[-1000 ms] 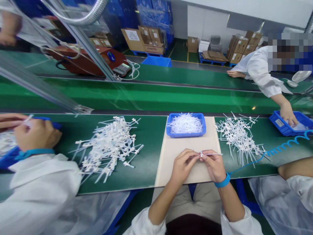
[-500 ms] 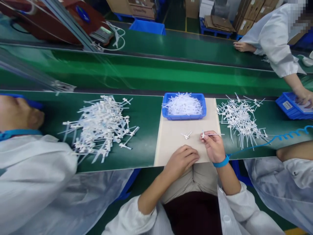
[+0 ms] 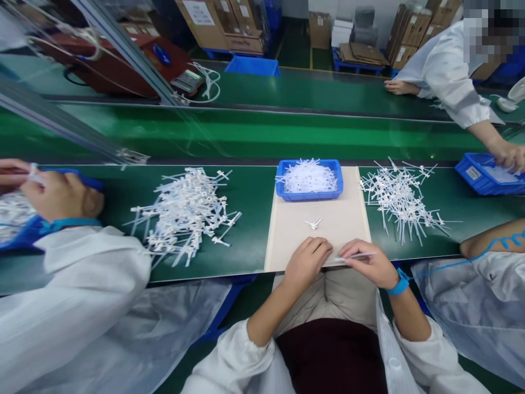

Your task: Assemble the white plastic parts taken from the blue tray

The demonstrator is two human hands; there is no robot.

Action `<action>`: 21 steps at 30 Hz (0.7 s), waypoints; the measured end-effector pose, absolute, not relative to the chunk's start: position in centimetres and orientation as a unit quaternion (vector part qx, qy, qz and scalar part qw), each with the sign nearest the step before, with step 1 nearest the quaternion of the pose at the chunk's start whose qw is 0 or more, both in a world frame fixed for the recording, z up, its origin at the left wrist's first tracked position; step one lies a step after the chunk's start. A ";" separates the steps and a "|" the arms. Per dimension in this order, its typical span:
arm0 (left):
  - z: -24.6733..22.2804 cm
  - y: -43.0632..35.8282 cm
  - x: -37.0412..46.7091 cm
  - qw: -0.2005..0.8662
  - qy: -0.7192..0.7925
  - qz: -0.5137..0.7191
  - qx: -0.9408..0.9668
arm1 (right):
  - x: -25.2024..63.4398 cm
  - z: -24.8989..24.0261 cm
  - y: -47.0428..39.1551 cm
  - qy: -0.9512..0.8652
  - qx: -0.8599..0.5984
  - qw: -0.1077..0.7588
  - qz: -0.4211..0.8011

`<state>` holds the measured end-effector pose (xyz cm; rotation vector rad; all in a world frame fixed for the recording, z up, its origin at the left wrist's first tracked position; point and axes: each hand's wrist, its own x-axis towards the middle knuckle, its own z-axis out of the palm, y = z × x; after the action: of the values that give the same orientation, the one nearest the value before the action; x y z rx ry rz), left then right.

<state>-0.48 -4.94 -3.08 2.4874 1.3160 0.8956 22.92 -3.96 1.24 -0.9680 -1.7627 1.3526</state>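
Note:
My right hand (image 3: 371,264) pinches a thin white plastic strip (image 3: 361,255) low over the front edge of the beige board (image 3: 283,235). Beside it, at the same edge, my left hand (image 3: 308,264) rests with its fingers bent and pressed together; what lies under them, if anything, is hidden. A small white plastic piece with thin legs (image 3: 314,224) lies on the board beyond my left hand. At the back of the board stands a blue tray (image 3: 308,197) heaped with white strips (image 3: 309,176).
Piles of white pieces lie left (image 3: 188,213) and right (image 3: 400,197) on the green table (image 3: 250,241). At far left, a co-worker's hands (image 3: 61,191) are over a blue bin. Another person's hand (image 3: 511,155) reaches into a right-hand bin (image 3: 473,183). A metal post (image 3: 123,49) slants at upper left.
My right hand has moved down and right with the strip, towards the board's front edge. My left hand has barely moved. The view has shifted, showing more of the co-worker's hands and bin at left.

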 end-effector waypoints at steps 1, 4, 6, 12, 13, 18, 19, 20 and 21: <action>-3.0 -4.9 -0.4 0.099 0.446 0.303 0.836 | 23.2 1.4 -4.2 -0.726 -0.359 0.328 0.486; -2.9 -4.9 -0.4 0.124 0.449 0.313 0.828 | 23.1 1.2 -4.3 -0.809 -0.324 0.280 0.402; -2.8 -4.9 -0.8 0.157 0.447 0.332 0.816 | 22.7 0.9 -4.1 -0.824 -0.326 0.270 0.376; -2.2 -5.9 -2.0 0.232 0.401 0.334 0.821 | 22.0 0.4 -4.4 -0.824 -0.346 0.288 0.344; -2.1 -6.1 -2.0 0.227 0.396 0.322 0.829 | 21.9 0.3 -4.6 -0.822 -0.349 0.293 0.341; -1.7 -7.2 -1.2 0.208 0.409 0.291 0.840 | 21.9 -0.3 -5.2 -0.811 -0.346 0.325 0.342; -1.6 -7.4 -1.0 0.210 0.415 0.290 0.836 | 21.9 -0.4 -5.3 -0.811 -0.342 0.328 0.344; -1.4 -7.5 -1.0 0.215 0.421 0.291 0.832 | 22.0 -0.5 -5.3 -0.810 -0.339 0.329 0.346; -1.3 -7.6 -0.9 0.221 0.426 0.292 0.827 | 22.0 -0.5 -5.3 -0.811 -0.336 0.329 0.349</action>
<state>-0.91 -7.58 -1.25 2.2864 1.1767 0.8072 22.04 -5.26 -0.55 -0.8792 -2.1212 0.9134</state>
